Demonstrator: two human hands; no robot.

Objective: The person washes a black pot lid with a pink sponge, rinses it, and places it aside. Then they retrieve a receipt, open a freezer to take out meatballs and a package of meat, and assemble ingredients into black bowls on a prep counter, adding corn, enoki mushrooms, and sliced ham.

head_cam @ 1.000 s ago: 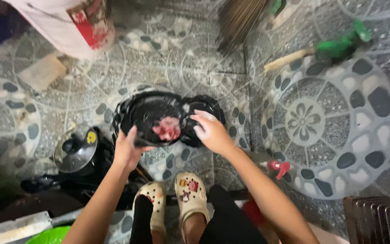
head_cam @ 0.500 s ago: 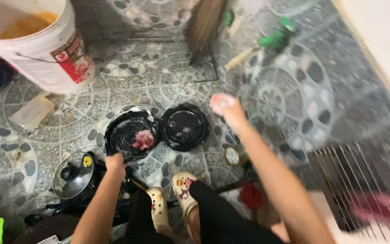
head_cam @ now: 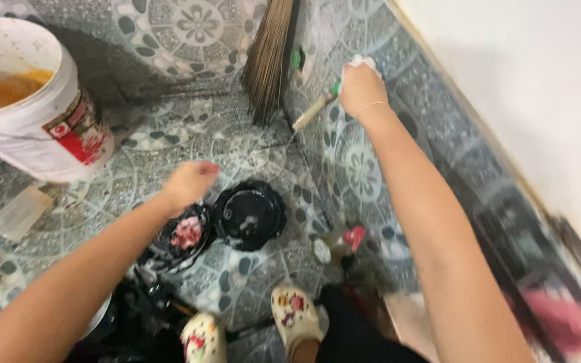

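My right hand is stretched far forward over the patterned tile floor, closed around something white and crumpled, right beside a green-headed brush with a pale wooden handle. My left hand hovers with loosely curled fingers just above a black pan that has a pink lump in it. A second black round pan or lid lies next to it on the right. My feet in cream clogs show at the bottom.
A white bucket with orange contents stands at the upper left. A broom head leans at the top centre. A small bottle with a red cap lies by my leg. A white wall runs along the right.
My right hand has left the pans and reached far forward to the brush near the wall. My left hand has lifted off the pan rim. The view has swung right.
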